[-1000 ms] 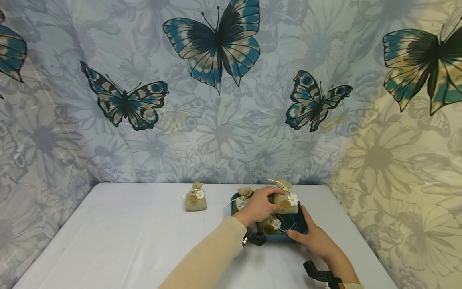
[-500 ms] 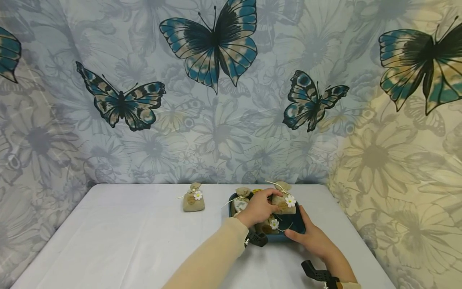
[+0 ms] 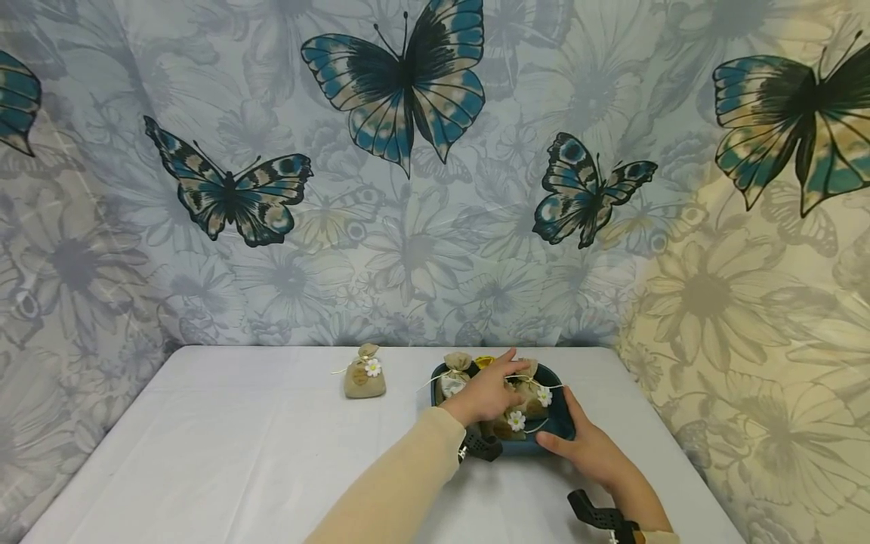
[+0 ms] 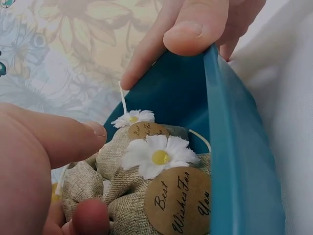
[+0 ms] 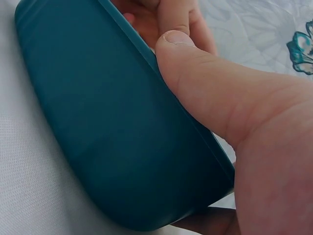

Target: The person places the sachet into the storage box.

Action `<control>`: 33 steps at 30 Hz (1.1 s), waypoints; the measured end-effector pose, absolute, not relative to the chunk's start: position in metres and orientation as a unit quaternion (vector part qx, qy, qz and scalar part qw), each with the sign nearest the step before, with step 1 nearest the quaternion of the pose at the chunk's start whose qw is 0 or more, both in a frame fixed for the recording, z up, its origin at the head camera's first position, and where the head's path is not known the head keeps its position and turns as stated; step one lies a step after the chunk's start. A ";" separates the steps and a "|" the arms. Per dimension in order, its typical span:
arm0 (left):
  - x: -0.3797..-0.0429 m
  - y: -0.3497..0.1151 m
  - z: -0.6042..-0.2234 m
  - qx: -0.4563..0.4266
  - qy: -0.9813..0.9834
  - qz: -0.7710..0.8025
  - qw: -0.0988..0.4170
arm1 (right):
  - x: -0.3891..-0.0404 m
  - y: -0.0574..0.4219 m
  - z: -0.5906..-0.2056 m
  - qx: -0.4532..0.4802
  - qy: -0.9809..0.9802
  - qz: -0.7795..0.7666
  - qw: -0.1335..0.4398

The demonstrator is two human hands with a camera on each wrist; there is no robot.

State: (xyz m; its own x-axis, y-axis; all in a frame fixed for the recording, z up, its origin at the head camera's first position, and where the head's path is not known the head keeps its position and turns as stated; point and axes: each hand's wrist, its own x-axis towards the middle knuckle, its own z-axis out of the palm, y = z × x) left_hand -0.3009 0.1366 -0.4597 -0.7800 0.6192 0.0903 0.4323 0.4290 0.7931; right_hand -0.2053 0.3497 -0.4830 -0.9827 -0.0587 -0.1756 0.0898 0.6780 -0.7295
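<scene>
A dark teal plastic tub [image 3: 525, 448] with rounded corners holds several small burlap pouches. My right hand [image 3: 598, 449] grips the tub's right end, its thumb [image 5: 190, 78] along the rim and fingers around the far side. Over the tub, my left hand [image 3: 488, 389] has its fingers spread and lies beside a pouch [image 3: 535, 409] with a white daisy and cream string. A second daisy pouch [image 4: 132, 205], in the left wrist view, bears a round "Best Wishes For You" label. Another tied pouch [image 3: 458, 361] stands at the tub's left end; my left hand partly hides the contents.
One more burlap pouch [image 3: 365, 378] with a daisy stands alone on the white-covered table [image 3: 238, 446], left of the tub. Something yellow [image 3: 484, 362] shows at the tub's back. A butterfly-print cloth [image 3: 421, 249] hangs behind the table.
The pouch my left hand held above the tub has gone down into it, and the left fingers have let go and spread. My right hand stays on the tub.
</scene>
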 end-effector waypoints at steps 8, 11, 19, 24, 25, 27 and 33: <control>-0.298 0.136 -0.460 0.298 0.836 0.449 0.105 | -0.204 0.350 -0.485 0.007 0.910 -0.405 0.089; -0.296 0.134 -0.458 0.290 0.821 0.481 0.100 | -0.204 0.350 -0.485 0.002 0.909 -0.408 0.089; -0.288 0.124 -0.444 0.279 0.793 0.530 0.107 | -0.204 0.352 -0.483 0.002 0.908 -0.409 0.093; -0.285 0.110 -0.436 0.274 0.781 0.554 0.094 | -0.204 0.352 -0.485 0.001 0.907 -0.411 0.091; -0.286 0.106 -0.435 0.275 0.777 0.559 0.091 | -0.204 0.352 -0.485 0.002 0.907 -0.412 0.091; -0.288 0.096 -0.432 0.276 0.775 0.562 0.089 | -0.204 0.352 -0.485 0.003 0.908 -0.410 0.091; -0.300 0.054 -0.424 0.287 0.757 0.581 0.086 | -0.206 0.353 -0.486 0.002 0.910 -0.404 0.088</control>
